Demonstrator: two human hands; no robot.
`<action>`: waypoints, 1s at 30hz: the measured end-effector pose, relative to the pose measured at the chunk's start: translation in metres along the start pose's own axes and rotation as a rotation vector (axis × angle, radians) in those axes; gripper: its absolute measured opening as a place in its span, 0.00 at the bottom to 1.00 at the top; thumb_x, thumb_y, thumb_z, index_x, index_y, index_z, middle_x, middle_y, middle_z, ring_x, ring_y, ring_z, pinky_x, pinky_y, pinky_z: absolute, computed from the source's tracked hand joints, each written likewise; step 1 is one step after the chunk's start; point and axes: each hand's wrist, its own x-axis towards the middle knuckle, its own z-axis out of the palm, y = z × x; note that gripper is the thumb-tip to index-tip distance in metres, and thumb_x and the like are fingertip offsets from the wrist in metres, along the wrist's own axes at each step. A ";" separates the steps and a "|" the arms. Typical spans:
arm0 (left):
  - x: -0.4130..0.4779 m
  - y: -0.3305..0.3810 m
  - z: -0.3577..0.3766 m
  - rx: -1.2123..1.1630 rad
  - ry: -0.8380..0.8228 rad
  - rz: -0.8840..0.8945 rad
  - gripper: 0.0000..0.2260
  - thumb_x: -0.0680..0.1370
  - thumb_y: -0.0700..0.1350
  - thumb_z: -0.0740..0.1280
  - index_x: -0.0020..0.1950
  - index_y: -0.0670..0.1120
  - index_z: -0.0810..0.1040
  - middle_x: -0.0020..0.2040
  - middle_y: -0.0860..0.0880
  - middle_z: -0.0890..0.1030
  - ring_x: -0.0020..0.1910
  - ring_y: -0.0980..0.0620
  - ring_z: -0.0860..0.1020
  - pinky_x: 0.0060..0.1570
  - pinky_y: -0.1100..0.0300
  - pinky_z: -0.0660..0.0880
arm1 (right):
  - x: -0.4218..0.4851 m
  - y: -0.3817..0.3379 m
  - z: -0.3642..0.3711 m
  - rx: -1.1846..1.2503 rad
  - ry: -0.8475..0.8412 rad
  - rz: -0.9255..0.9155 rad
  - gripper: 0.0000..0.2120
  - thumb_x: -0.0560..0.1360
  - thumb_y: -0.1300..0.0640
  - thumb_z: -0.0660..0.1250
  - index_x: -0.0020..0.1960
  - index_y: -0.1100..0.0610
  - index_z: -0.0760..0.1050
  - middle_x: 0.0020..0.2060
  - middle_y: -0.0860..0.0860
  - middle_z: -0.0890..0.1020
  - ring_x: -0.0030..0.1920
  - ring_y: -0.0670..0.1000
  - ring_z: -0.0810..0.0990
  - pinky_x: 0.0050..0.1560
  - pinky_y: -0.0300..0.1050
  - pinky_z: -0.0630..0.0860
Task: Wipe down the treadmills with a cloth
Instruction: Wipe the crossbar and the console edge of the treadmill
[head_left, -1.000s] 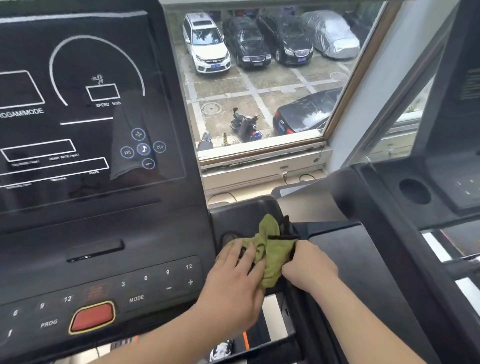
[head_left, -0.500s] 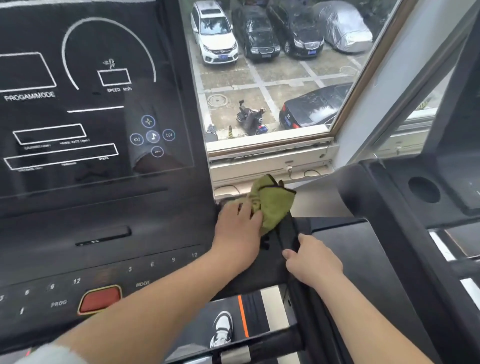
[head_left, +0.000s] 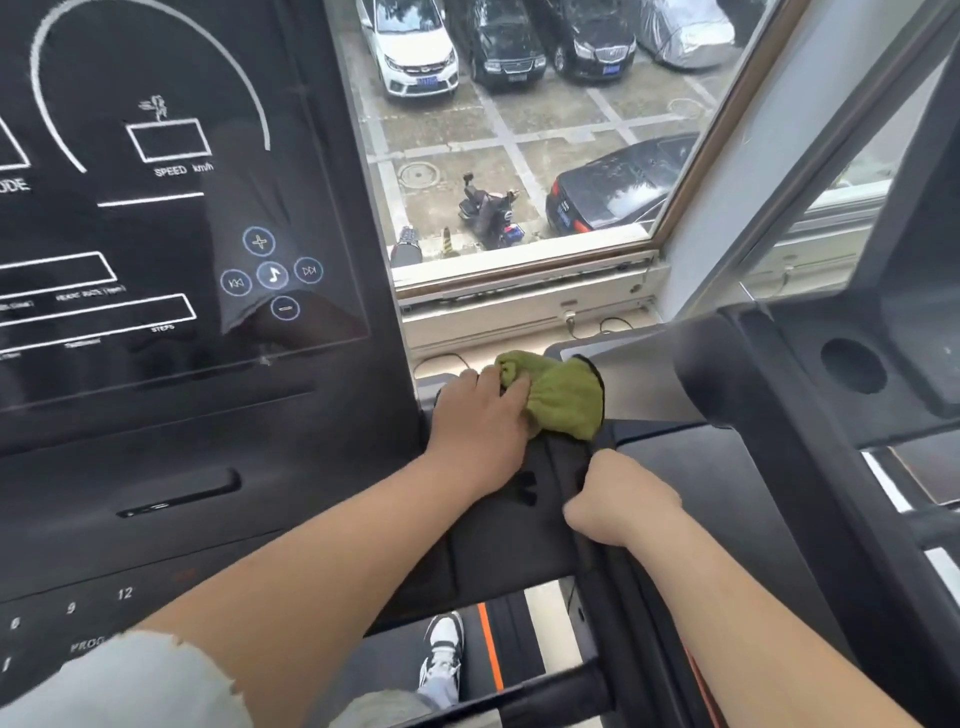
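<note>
Green cloth (head_left: 566, 402) bunched at the far end of the treadmill's side ledge (head_left: 493, 525).
The console panel (head_left: 332, 441) walls the ledge at 9 o'clock, the neighbouring treadmill's arm (head_left: 727, 374) crowds it at 3, and the window sill (head_left: 519, 312) lies at 12. The crumpled, dark-hemmed cloth sits at 3 o'clock of the left hand (head_left: 480, 421), whose grip closes over its near fold. The right hand (head_left: 623, 504) curls its grip on the ledge's rim.

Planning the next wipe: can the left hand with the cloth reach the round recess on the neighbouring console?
Probably yes. The left hand holds the cloth left of the round recess; only the grey handrail rises between, and the right hand grips the panel edge lower.
</note>
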 end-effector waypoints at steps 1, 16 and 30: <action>0.011 0.000 -0.005 -0.017 -0.024 -0.049 0.22 0.84 0.55 0.54 0.76 0.49 0.69 0.68 0.42 0.74 0.61 0.39 0.73 0.60 0.46 0.71 | 0.001 0.001 0.001 0.029 -0.004 0.011 0.07 0.72 0.56 0.65 0.48 0.55 0.70 0.45 0.50 0.77 0.47 0.56 0.79 0.44 0.46 0.75; 0.091 -0.031 0.004 -0.171 -0.361 -0.235 0.29 0.72 0.55 0.48 0.64 0.53 0.81 0.62 0.47 0.76 0.54 0.43 0.75 0.50 0.47 0.74 | -0.004 0.014 0.017 0.157 0.037 0.083 0.24 0.76 0.48 0.67 0.70 0.53 0.70 0.62 0.49 0.79 0.60 0.56 0.79 0.51 0.48 0.73; -0.090 0.024 0.027 0.055 0.182 0.018 0.10 0.69 0.48 0.72 0.47 0.47 0.78 0.50 0.44 0.78 0.46 0.40 0.74 0.44 0.47 0.69 | -0.029 0.029 0.038 0.332 0.266 0.016 0.28 0.78 0.39 0.69 0.74 0.47 0.71 0.66 0.47 0.80 0.65 0.55 0.79 0.57 0.51 0.76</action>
